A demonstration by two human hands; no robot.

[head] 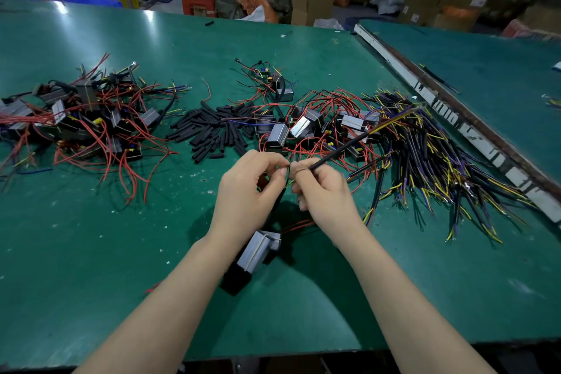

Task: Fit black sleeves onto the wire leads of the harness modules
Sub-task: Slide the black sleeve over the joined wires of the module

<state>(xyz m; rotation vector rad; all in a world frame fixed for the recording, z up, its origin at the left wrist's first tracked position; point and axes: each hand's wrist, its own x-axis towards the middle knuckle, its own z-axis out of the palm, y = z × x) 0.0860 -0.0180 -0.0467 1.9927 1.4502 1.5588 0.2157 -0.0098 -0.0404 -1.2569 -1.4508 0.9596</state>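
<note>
My left hand [247,188] and my right hand [321,188] meet above the green table [91,237], fingertips almost touching. The left pinches thin wire leads that hang down to a grey harness module [258,252] dangling below my wrists, red leads trailing off it. The right grips a long black sheathed cable [349,146] that runs up and right, its yellow and blue cores fanning out at the far end. A heap of short black sleeves [218,127] lies on the table just beyond my hands.
A pile of modules with red wires [82,118] sits at the left. More modules [303,127] lie beyond my hands. A spread of black cables with yellow and blue tips [440,161] fills the right. A white strip [440,109] edges the neighbouring table.
</note>
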